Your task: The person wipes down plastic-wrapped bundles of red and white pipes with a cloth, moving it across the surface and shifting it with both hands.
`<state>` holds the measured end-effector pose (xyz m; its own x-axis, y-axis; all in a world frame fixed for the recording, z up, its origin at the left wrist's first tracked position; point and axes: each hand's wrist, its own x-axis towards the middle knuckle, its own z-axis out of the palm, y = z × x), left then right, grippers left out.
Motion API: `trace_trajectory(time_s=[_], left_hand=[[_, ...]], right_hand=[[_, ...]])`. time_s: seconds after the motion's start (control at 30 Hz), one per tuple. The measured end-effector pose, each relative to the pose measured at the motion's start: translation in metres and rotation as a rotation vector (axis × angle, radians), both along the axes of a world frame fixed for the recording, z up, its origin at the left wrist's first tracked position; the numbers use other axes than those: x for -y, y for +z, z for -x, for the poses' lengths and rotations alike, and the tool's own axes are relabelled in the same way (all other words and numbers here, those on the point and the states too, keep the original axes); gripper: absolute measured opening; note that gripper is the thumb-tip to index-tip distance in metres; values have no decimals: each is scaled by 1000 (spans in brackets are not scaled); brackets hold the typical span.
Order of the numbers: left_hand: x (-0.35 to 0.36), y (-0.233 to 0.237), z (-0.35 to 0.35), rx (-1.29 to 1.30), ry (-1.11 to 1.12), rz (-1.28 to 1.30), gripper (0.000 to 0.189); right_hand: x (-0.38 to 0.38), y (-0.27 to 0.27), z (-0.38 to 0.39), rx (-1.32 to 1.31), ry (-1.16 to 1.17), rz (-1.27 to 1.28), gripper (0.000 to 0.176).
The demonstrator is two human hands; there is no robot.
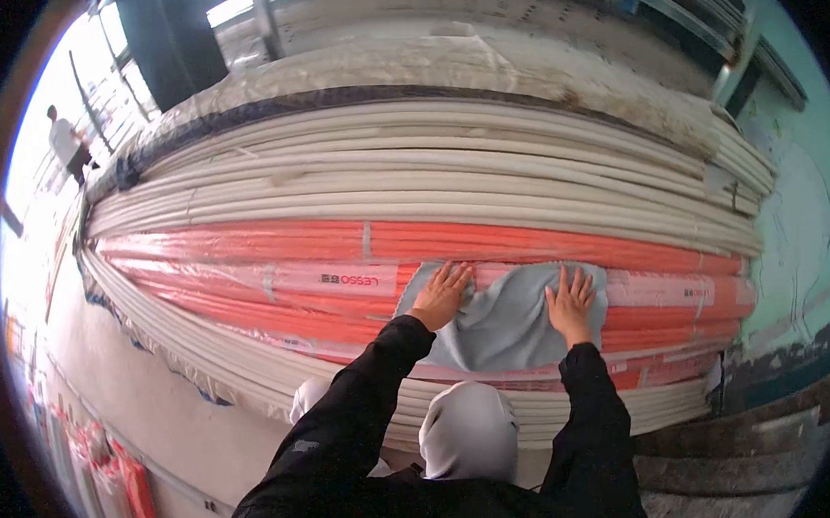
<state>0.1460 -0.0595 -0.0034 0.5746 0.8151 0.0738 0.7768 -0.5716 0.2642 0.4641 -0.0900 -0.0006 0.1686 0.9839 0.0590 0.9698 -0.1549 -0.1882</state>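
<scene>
A grey cloth (506,320) lies spread and wrinkled over bundles of red-orange pipes (488,239) in clear plastic wrap. My left hand (442,297) rests flat on the cloth's upper left part, fingers apart. Near the cloth's right edge, my right hand (571,306) presses flat with its fingers spread. Pink wrap with printed lettering (351,278) shows to the left of the cloth. Both forearms are in black sleeves.
Long white pipes (412,180) are stacked behind the red ones, and more white pipes lie in front. A person (65,145) stands far left. A pale green wall (805,177) is at right. Red wrapped bundles (138,493) lie lower left.
</scene>
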Motion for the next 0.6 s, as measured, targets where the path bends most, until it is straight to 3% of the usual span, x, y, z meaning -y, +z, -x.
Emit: trace_trajectory(time_s=[0.37, 0.6], left_hand=[[12, -6, 70, -4, 143, -57, 73], [17, -13, 144, -12, 323, -20, 78]], right_hand=[[0, 3, 115, 42, 297, 115, 78], [-20, 4, 148, 88, 395, 195, 81]])
